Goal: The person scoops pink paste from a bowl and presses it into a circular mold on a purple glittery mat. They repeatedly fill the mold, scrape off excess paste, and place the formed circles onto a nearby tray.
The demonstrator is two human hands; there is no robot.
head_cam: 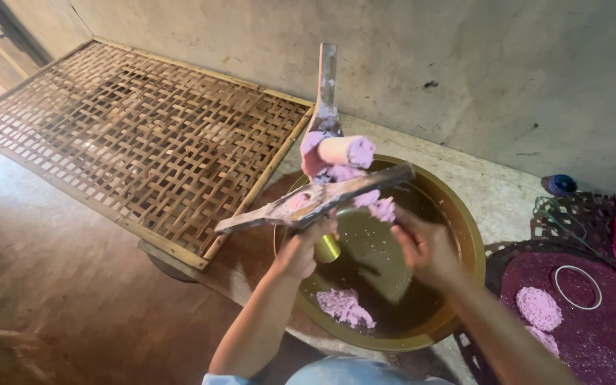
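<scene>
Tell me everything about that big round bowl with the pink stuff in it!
The bowl is wide, round and shallow, with a yellowish-gold rim and a dark, wet-looking inside. It looks like metal and sits on the floor by a bamboo lattice mat. A clump of pink dough lies near its front edge. A wooden press smeared with pink dough is held over it by the left hand and right hand.

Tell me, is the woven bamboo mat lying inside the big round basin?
No, the woven bamboo mat lies on the floor left of the basin, outside it.
</scene>
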